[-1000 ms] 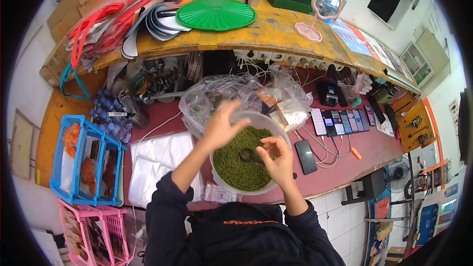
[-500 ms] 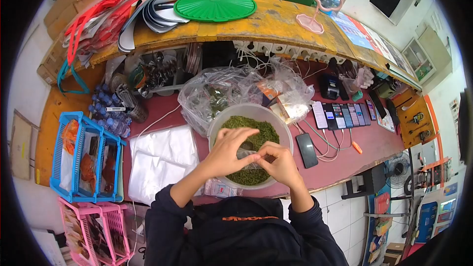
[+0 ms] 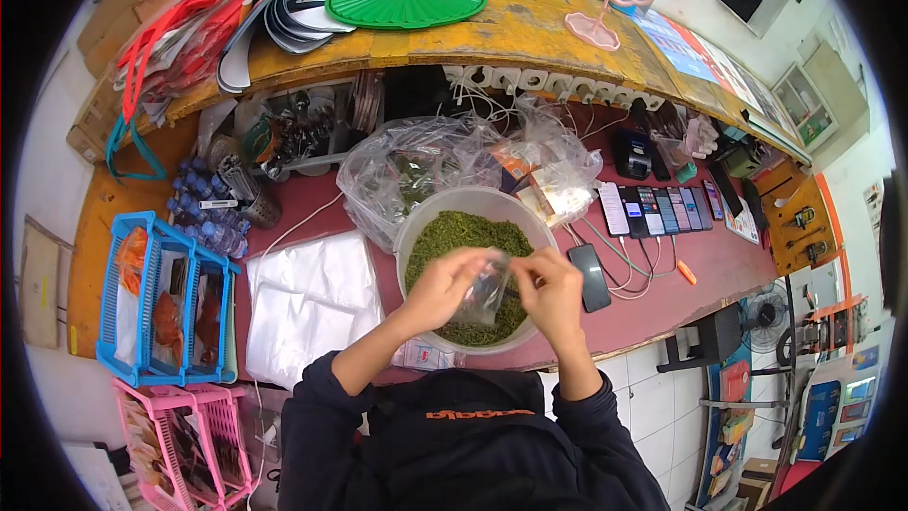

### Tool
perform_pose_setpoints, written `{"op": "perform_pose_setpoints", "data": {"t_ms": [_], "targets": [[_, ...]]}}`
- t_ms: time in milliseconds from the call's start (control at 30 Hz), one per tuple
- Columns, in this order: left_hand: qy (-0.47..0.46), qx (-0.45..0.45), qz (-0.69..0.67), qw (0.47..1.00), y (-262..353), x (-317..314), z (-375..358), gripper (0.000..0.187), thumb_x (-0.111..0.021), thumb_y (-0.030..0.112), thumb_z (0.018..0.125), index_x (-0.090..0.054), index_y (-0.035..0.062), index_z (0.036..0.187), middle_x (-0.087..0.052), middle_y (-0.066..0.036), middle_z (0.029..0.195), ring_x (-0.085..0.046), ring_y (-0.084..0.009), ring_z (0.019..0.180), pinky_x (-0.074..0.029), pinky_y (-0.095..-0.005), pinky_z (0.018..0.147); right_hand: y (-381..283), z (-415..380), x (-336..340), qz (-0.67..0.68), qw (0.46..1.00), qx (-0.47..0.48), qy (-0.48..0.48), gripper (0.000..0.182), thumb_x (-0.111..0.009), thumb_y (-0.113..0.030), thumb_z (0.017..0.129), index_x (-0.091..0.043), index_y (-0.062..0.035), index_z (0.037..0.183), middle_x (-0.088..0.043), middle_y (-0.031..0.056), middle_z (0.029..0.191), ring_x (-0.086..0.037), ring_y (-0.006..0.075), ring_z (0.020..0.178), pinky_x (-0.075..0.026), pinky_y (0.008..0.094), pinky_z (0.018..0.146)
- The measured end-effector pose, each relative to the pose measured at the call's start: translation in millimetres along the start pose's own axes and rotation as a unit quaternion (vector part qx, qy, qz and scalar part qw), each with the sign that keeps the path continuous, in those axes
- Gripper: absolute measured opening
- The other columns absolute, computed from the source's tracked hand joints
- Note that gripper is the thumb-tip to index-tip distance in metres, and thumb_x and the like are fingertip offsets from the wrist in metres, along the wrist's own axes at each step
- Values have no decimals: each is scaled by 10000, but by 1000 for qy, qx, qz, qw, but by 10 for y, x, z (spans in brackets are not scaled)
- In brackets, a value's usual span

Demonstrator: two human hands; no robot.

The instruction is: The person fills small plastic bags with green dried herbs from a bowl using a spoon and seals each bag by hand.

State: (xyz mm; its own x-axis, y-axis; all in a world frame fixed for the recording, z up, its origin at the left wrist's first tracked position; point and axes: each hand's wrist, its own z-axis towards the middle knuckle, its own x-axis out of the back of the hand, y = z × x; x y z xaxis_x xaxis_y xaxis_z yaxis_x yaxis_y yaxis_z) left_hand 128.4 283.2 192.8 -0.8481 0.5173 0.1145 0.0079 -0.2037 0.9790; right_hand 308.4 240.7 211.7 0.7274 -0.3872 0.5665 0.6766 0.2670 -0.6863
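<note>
A small clear plastic bag (image 3: pixel 484 298) hangs between my hands over the round whitish tub (image 3: pixel 409 237). Fine green chopped leaves (image 3: pixel 463 227) fill much of the tub, and some show through the bag. My left hand (image 3: pixel 440 291) has its fingertips closed at the bag's upper left, slightly blurred by motion. On the other side, my right hand (image 3: pixel 553 295) pinches the upper right corner between thumb and fingers. Both wrists reach in over the tub's near rim.
White plastic bags (image 3: pixel 312 308) lie stacked left of the tub, near a blue basket (image 3: pixel 161 303). Behind it sits a large clear bag (image 3: pixel 416 170). A black phone (image 3: pixel 590 276) and a row of charging phones (image 3: pixel 653 212) are at the right. A yellow shelf (image 3: pixel 416 49) overhangs the back.
The small bag has come up into clear view, stretched between both hands. My left fingers, spread before, have closed at its top edge. The view has shifted slightly.
</note>
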Motion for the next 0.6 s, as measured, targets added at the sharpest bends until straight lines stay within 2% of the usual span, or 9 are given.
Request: {"op": "perform_pose_setpoints", "data": {"t_ms": [33, 133, 167, 267, 400, 467, 500, 533, 600], "targets": [[102, -22, 28, 994, -36, 38, 15, 207, -542, 206, 968, -680, 53, 989, -645, -75, 860, -608, -131, 666, -473, -265, 543, 77, 17, 0, 28, 999, -11, 39, 45, -735, 16, 757, -703, -5, 780, -598, 58, 687, -546, 95, 553, -412, 227, 506], [153, -107, 238, 953, 118, 152, -80, 144, -660, 193, 879, -685, 54, 850, -615, -56, 730, -597, -171, 574, -455, -281, 503, 75, -49, 74, 125, 987, -97, -43, 59, -744, 19, 756, -691, -4, 741, -583, 16, 689, -519, 49, 572, -389, 204, 508], [119, -145, 231, 955, 142, 89, -83, 154, -721, 203, 820, -677, 59, 785, -605, -54, 689, -587, -203, 539, -440, -293, 483, 87, -92, 32, 194, 971, -105, -88, 89, -754, -21, 752, -671, -1, 728, -599, 16, 693, -535, 47, 575, -407, 208, 517], [49, -132, 123, 982, 78, -89, -144, 210, -657, 232, 869, -645, 43, 777, -612, -86, 698, -599, -271, 569, -449, -349, 502, -15, -160, -61, 412, 875, -180, -182, 186, -701, -37, 837, -561, -17, 717, -565, 6, 667, -497, 32, 549, -376, 184, 507], [19, -77, 93, 992, 128, -92, -182, 192, -614, 166, 891, -603, 15, 772, -587, -108, 674, -583, -222, 548, -427, -323, 502, -15, -121, 48, 455, 801, -237, -308, 225, -605, -104, 929, -536, -55, 720, -529, -8, 615, -476, 32, 534, -342, 190, 482], [49, -120, 242, 962, 132, -108, -240, 209, -607, 186, 880, -581, 33, 739, -547, -109, 608, -550, -270, 497, -414, -351, 476, 13, -182, -14, 475, 776, -266, -318, 281, -525, -158, 973, -527, -65, 707, -518, -23, 580, -488, 40, 531, -317, 221, 454], [50, -118, 241, 962, 140, -119, -276, 209, -607, 186, 880, -581, 33, 739, -547, -109, 608, -550, -270, 497, -414, -351, 476, -11, -213, -67, 304, 900, -157, -270, 290, -526, -162, 956, -496, -36, 697, -509, 25, 556, -483, 108, 495, -336, 287, 447], [66, -119, 302, 944, 149, -132, -313, 210, -625, 225, 861, -586, 57, 741, -557, -96, 592, -564, -281, 506, -429, -365, 479, 8, -226, -112, 304, 899, -159, -271, 290, -526, -162, 956, -496, -36, 697, -509, 25, 556, -483, 108, 495, -336, 287, 447], [79, -121, 360, 922, 147, -137, -337, 214, -642, 265, 842, -592, 82, 743, -567, -83, 577, -579, -292, 514, -443, -380, 482, 49, -206, -179, 36, 997, -30, -65, 254, -557, -127, 913, -477, -5, 705, -490, 103, 559, -493, 187, 485, -377, 352, 472]]}}
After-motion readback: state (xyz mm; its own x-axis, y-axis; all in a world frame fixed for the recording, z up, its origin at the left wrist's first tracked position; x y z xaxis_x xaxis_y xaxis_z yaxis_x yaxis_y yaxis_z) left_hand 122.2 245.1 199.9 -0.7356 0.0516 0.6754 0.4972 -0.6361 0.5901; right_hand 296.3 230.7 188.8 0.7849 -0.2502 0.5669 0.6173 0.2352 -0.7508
